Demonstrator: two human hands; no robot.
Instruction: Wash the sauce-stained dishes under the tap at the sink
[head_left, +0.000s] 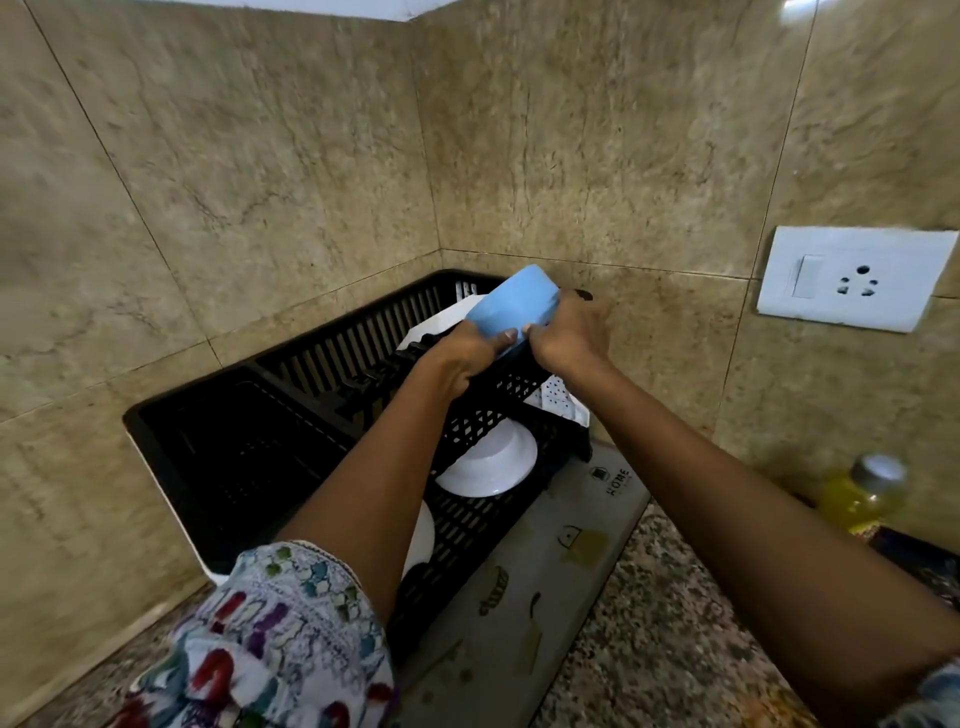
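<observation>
A light blue bowl (511, 304) is held upside down and tilted over the far end of a black plastic dish rack (311, 358) in the wall corner. My left hand (465, 358) grips its near rim from the left, and my right hand (569, 338) grips it from the right. A white plate (441, 325) stands in the rack behind the bowl. A white bowl (491, 465) lies upside down in the rack's near part, and another white dish (420, 538) shows under my left forearm. No sink or tap is in view.
The rack sits on a grey printed mat (524, 597) on a speckled granite counter (660, 639). A white perforated item (558, 400) lies at the rack's right end. A yellow bottle with a metal cap (865, 493) stands at the right wall, below a white switch socket (852, 278).
</observation>
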